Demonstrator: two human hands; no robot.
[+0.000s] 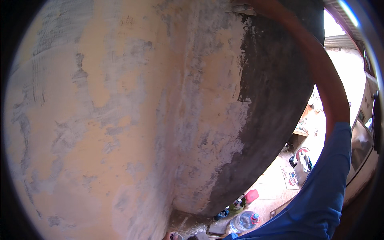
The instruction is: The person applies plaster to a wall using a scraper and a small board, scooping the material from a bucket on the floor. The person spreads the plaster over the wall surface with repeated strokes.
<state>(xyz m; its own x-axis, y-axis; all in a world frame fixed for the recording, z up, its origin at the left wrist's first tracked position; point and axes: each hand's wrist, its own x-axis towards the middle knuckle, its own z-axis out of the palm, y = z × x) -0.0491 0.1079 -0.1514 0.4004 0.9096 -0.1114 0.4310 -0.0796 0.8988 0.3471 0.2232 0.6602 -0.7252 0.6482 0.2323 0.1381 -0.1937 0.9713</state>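
Note:
My right arm, in a blue sleeve (320, 192), reaches up along the right side to the top edge. My right hand (256, 3) is mostly cut off there, close against the wall (132, 100). Beside it a thin, pale edge (243, 9) shows at the wall, too little of it to name. Patchy cream and whitish-grey filler covers the wall left of and around an inner corner; farther right its surface is bare dark grey (272, 92). At the bottom edge a bit of my left hand (172, 236) shows, its fingers mostly hidden, near a small grey thing (200, 237).
Low by the wall's foot stand a large clear water bottle (242, 222) with a blue cap, a green container (239, 203) and a pink one (251, 196). Farther off on the tiled floor are a bag (304, 164) and a printed mat (290, 178).

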